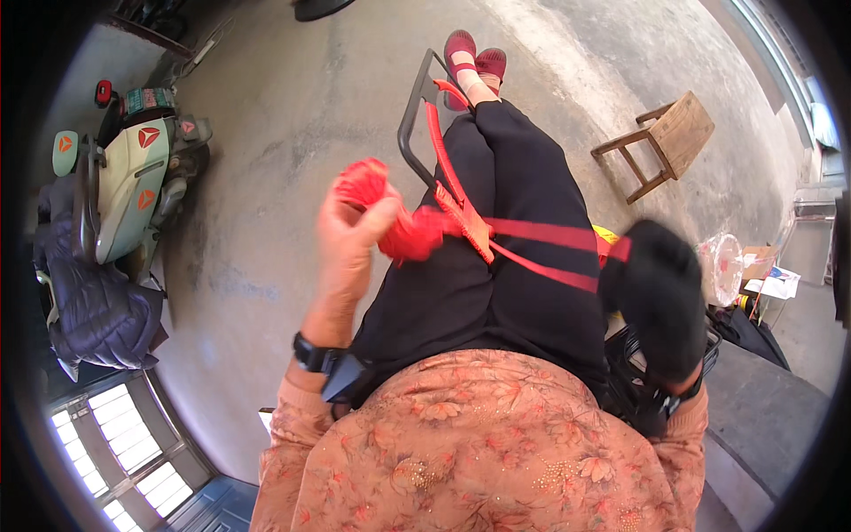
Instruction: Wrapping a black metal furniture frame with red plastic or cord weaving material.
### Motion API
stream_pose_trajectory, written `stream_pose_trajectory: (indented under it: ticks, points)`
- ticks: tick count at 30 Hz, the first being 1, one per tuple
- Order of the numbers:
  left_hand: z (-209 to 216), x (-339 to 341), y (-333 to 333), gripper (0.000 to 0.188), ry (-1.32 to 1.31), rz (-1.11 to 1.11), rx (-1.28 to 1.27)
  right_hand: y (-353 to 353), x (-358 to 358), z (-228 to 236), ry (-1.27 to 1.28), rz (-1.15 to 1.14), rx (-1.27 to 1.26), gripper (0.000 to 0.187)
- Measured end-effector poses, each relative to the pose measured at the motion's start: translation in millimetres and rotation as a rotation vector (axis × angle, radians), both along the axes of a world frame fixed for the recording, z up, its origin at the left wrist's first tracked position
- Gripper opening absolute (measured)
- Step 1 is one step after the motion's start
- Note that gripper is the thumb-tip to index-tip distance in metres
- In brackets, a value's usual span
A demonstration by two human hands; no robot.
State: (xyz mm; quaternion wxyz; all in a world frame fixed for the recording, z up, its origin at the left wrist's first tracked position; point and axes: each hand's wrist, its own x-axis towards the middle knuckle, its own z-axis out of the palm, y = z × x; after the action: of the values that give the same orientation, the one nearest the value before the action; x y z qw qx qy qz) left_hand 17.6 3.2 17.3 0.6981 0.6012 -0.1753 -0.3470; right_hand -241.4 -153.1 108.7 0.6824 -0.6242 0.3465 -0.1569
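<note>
My bare left hand [346, 239] is closed round a bunched roll of red strap [412, 235]. From there the strap runs to a flat orange-red woven piece [470, 222] lying over my thighs. That piece joins a dark metal frame [409, 115], whose bent bar stands along my left leg, with red strips along it. Two lengths of red ribbon [550, 232] stretch right from the woven piece to my right hand [656, 288], which wears a black glove and is blurred. One ribbon end lies over the glove; its fingers are curled, partly hidden.
My outstretched legs in black trousers [541, 177] cross at the ankles. A wooden stool [678, 133] lies tipped on the concrete floor at right. A scooter [137, 191] with a dark quilted cover stands at left. Clear plastic-wrapped rolls [722, 266] sit beyond my right hand.
</note>
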Motion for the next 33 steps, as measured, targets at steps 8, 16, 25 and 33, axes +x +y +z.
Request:
stream_pose_trajectory:
  ticks: [8,16,25,33]
  points:
    - [2.6,19.4,-14.7,0.021,-0.885,0.053,0.364,-24.2,105.4,-74.8,0.077,0.163,-0.600,0.021]
    - [-14.8,6.2,-23.0,0.011,-0.153,-0.120,-0.103,-15.9,138.6,-112.9,-0.030,0.177,-0.166,0.028]
    - [-0.4,7.0,-27.5,0.012,-0.412,0.032,-0.034,-41.0,133.0,-119.4,-0.247,0.060,-0.855,0.031]
    - [19.6,-16.3,-5.8,0.018,0.586,-0.559,-0.385,-14.1,47.9,-65.2,-0.669,-0.281,0.635,0.048]
